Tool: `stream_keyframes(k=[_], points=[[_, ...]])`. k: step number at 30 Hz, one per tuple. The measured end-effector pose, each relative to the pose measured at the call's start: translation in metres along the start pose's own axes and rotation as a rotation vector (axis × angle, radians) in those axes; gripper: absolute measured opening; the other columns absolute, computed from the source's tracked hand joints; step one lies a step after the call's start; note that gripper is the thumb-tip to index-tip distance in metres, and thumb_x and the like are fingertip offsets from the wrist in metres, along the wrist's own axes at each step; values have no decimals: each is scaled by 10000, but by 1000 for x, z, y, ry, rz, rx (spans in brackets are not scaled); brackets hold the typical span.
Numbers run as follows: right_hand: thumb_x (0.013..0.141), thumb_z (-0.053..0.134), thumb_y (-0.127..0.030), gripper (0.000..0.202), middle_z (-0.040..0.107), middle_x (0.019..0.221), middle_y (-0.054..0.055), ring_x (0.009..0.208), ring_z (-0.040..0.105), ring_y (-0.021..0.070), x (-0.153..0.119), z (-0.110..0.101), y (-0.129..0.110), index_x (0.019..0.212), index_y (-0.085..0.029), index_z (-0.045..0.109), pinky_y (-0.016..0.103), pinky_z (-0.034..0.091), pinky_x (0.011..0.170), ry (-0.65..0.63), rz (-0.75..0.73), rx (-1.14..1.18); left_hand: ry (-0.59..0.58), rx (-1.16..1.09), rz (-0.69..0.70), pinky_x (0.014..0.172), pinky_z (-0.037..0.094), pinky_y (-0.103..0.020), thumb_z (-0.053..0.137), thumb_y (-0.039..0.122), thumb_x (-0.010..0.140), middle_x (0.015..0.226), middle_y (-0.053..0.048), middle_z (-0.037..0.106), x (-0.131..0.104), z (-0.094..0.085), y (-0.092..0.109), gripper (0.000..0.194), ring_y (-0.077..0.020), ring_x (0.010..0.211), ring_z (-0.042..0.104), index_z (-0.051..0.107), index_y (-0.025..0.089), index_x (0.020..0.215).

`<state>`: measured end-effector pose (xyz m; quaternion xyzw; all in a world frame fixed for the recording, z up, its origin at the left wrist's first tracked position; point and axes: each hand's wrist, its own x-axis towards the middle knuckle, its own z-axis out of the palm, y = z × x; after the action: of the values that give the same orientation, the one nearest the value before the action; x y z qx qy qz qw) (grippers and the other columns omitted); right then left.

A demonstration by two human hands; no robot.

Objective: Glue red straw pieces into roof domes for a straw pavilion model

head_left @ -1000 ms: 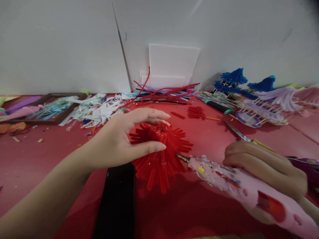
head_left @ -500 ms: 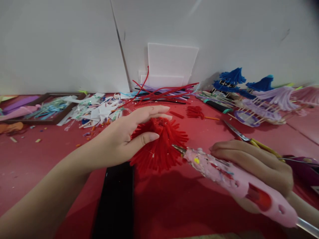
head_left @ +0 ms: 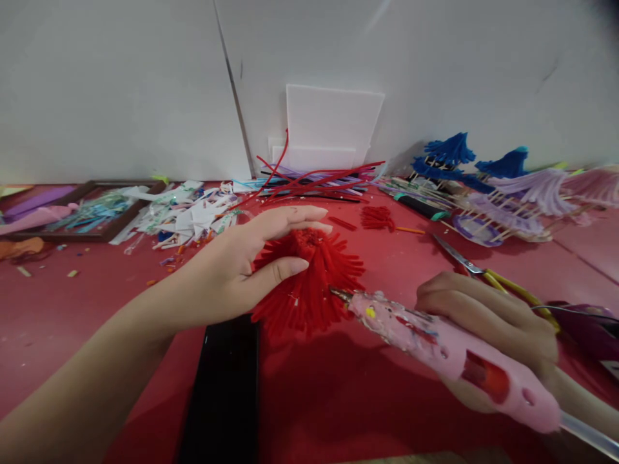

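A red cone of fuzzy stems (head_left: 314, 283) flares out on the red table. My left hand (head_left: 261, 258) curves around its upper left side, thumb in front and fingers behind, gripping it. In my right hand (head_left: 493, 316) is a pink glue gun (head_left: 435, 341), its body crusted with dried glue and a clear stick out of its rear end. The gun's metal nozzle points left at the right side of the red cone; whether it touches the stems I cannot tell.
Behind the cone lie loose red and purple stems (head_left: 324, 183) and a small red bundle (head_left: 377, 218). Scissors (head_left: 469, 264) lie beyond my right hand. Blue and lilac roofed models (head_left: 503, 167) stand back right. A black phone-like slab (head_left: 227, 386) lies in front; scraps (head_left: 193, 212) cover the left.
My right hand and the glue gun have moved slightly left and a little down, bringing the nozzle further over the red stems. My left hand has hardly moved.
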<state>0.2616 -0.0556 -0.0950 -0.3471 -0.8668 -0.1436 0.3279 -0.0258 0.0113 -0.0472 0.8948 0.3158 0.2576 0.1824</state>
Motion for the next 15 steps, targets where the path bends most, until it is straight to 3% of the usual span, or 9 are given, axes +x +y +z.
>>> stream_keyframes(k=[4,15], points=[[790,456,-108,185,616,747,49,679,620,185,-3,-1,1,935,-222,471,303,511,602,-6,0,7,-1,7,-4,1133,389,-317,528,205,928,1361,-34,588,1,0,1,454,-183,1299,512,469,247,1376],[861,373,-106,163,544,658,14,587,583,175,1,1,4,858,-248,452,301,475,524,24,-9,71,16,-17,-7,1124,397,-301,547,219,921,1334,-31,609,0,0,1,465,-180,1281,527,466,261,1377]])
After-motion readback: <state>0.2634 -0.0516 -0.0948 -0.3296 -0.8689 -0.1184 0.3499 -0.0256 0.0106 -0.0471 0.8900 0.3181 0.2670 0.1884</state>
